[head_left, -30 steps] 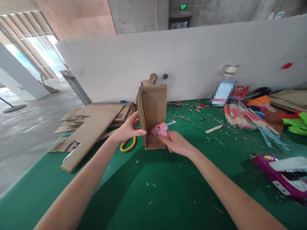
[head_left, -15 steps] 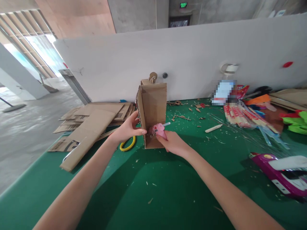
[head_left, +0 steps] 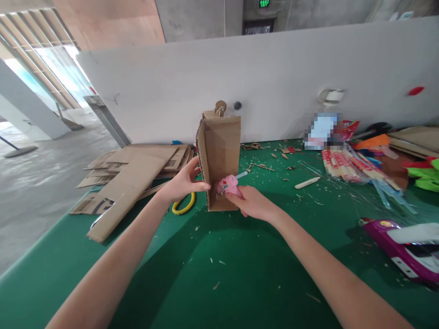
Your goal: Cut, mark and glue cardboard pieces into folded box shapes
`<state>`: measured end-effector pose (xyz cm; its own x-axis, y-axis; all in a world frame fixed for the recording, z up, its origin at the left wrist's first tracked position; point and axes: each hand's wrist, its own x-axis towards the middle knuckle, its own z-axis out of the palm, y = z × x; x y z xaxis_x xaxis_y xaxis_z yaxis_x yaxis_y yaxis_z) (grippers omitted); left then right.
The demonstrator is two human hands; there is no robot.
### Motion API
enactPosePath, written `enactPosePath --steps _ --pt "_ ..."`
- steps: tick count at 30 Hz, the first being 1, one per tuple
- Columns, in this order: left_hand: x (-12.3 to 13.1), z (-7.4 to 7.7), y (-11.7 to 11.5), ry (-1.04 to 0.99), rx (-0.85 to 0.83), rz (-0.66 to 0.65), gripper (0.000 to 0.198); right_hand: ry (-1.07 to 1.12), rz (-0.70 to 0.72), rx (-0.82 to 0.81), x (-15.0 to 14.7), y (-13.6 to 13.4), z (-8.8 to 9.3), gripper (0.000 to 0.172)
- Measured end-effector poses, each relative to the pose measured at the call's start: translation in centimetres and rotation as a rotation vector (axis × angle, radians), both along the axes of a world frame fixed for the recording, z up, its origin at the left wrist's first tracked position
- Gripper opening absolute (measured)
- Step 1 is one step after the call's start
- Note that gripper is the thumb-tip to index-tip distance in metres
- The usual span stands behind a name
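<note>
Since before, right hand (head_left: 252, 203) w/ pink glue gun (head_left: 229, 184) moved slightly right, gripping it against the tall brown cardboard box (head_left: 222, 151), upright on table (head_left: 240, 274); left hand (head_left: 183, 183) grasps its left edge.

A green table (head_left: 240, 274) littered with cardboard scraps (head_left: 260, 167) carries flat cardboard sheets (head_left: 137, 173) at left, an upright cardboard box (head_left: 221, 155) at centre beside a yellow loop (head_left: 183, 206) — and, at right, a pale wooden stick (head_left: 306, 183), stick bundles (head_left: 343, 165) and a purple device (head_left: 398, 246).
</note>
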<state>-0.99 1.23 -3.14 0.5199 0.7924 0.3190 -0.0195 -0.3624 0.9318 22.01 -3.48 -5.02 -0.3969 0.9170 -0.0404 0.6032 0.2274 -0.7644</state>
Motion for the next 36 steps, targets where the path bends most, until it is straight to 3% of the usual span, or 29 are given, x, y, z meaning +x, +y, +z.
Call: enactPosePath --steps 6,12,19,25,32,36 --pt "-0.1 0.0 0.1 -0.024 -0.011 -0.022 0.083 -0.042 0.184 -0.186 1.1 -0.3 1.1 0.039" --pt "-0.1 0.0 0.1 -0.001 -0.016 0.001 0.086 0.040 0.072 -0.118 1.2 0.2 0.4 0.037" --pt "-0.2 -0.1 0.3 -0.015 -0.006 -0.028 0.081 -0.032 0.191 -0.195 1.5 -0.2 0.6 0.042" --pt "-0.2 -0.2 0.4 -0.022 0.013 -0.041 0.082 0.027 0.098 -0.160 1.4 0.2 0.0 0.036" --pt "-0.2 -0.3 0.5 -0.029 0.031 -0.066 0.081 -0.025 0.215 -0.225 1.7 -0.2 0.8 0.044" --pt "-0.2 -0.2 0.5 -0.023 0.038 -0.062 0.079 0.000 0.143 -0.210 2.1 -0.1 0.9 0.039"
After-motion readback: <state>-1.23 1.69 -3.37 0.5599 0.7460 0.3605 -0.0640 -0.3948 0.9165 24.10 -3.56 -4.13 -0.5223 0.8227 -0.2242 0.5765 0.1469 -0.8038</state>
